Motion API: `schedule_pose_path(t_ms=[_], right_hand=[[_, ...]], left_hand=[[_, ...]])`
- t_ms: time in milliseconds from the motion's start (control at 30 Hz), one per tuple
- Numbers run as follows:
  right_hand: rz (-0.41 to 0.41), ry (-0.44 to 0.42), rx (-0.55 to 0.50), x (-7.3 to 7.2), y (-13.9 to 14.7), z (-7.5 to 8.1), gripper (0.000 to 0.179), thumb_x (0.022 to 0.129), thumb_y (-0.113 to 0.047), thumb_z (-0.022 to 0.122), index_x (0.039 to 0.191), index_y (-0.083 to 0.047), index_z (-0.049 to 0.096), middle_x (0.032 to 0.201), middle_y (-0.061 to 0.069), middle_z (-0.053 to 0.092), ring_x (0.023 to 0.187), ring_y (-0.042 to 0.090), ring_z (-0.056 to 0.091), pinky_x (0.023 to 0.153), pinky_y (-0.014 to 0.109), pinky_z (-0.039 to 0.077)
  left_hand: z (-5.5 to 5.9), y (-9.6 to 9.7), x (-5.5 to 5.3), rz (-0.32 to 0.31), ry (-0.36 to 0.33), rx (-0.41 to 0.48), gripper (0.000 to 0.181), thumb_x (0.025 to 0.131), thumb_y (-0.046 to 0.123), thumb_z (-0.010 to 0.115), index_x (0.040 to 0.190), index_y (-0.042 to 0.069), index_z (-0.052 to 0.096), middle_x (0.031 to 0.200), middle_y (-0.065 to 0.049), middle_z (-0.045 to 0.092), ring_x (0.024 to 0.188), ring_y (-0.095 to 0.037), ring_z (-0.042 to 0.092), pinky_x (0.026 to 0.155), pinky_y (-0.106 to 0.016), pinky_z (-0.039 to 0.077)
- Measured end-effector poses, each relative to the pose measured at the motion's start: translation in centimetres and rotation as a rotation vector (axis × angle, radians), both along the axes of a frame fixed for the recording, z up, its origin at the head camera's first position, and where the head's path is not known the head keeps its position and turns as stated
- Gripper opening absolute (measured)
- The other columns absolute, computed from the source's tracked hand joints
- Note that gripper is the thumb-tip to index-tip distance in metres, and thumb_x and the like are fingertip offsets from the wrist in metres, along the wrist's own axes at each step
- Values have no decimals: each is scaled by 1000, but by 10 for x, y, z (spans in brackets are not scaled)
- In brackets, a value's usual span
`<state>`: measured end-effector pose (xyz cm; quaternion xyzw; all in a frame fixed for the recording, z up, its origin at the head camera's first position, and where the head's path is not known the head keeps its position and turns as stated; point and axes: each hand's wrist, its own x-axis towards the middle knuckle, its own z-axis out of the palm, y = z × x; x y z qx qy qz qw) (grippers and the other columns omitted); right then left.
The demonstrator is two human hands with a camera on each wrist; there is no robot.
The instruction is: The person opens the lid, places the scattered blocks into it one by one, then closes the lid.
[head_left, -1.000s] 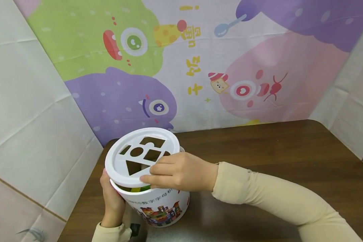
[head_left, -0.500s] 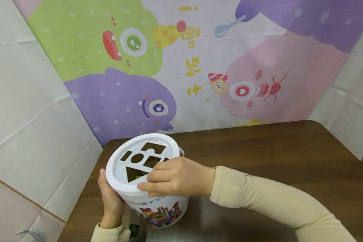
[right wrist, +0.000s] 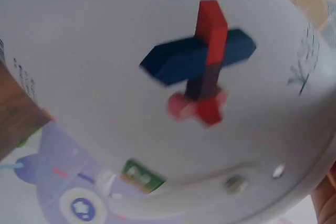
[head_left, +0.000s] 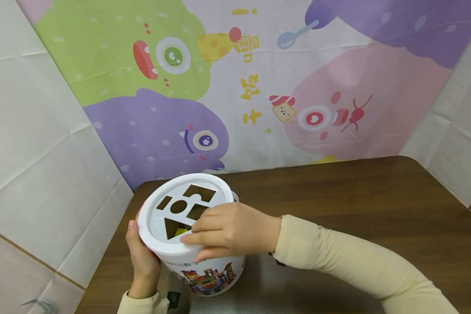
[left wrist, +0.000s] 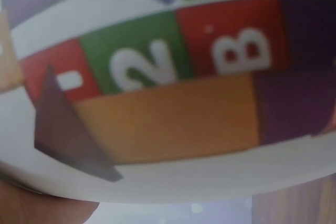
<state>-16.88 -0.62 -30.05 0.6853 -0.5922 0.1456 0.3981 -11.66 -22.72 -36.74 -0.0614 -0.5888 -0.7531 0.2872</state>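
A white printed bucket (head_left: pixel 212 279) stands at the near left of the table, topped by a white lid (head_left: pixel 151 231) with shaped cutouts. Something yellow-green (head_left: pixel 181 231) shows through the triangular cutout. My left hand (head_left: pixel 144 266) holds the bucket's left side with the thumb up along the wall; its other fingers are hidden. My right hand (head_left: pixel 229 231) grips the lid's near right rim, fingers bent over the top and thumb down the outside. Printed letter and number blocks on the bucket wall (left wrist: pixel 168 119) fill the left wrist view. The right wrist view shows the wall (right wrist: pixel 105 77) with a printed blue-and-red figure.
The brown wooden table (head_left: pixel 329 196) extends to the right. A cloth with cartoon monsters (head_left: pixel 259 144) hangs behind it, with pale panels (head_left: pixel 43 131) at the sides. A small dark object (head_left: pixel 174 299) is beside my left wrist.
The lid was raised at its near edge one second ago, with coloured pieces showing below; it has come down level onto the bucket's rim. My right thumb has spread downward along the wall.
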Motion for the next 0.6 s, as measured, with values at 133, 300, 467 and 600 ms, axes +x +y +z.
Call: schedule_pose_path(t_ms=[133, 300, 467, 600], right_hand=[[-79, -209, -38, -12, 7, -1, 38, 91, -37, 68, 118, -10, 70, 106, -2, 73, 96, 10, 66, 92, 22, 51], [-253, -498, -24, -25, 16, -9, 45, 93, -32, 65, 128, -5, 63, 125, 7, 66, 119, 19, 61, 106, 29, 45], [-308, -695, -5, -30, 20, -17, 54, 96, -33, 60, 138, 0, 53, 144, 14, 53, 135, 24, 50, 113, 35, 38], [-314, -776, -9, -29, 21, -22, 63, 101, -48, 46, 142, 0, 48, 152, 13, 43, 141, 25, 43, 115, 38, 35]], left_hand=[[1, -1, 2, -35, 27, -20, 58, 104, 40, 24, 146, 4, 42, 137, 2, 57, 129, -9, 49, 105, -18, 38], [3, -2, 1, -55, 35, -28, 56, 103, 37, 25, 147, 6, 41, 142, 0, 53, 132, -12, 47, 107, -19, 37], [3, -3, 0, -98, 54, -19, 56, 102, 35, 25, 149, 7, 39, 146, -3, 49, 134, -12, 45, 107, -19, 36], [3, -2, -1, -98, 48, -12, 56, 102, 35, 25, 148, 8, 39, 145, -3, 50, 133, -12, 45, 107, -19, 36]])
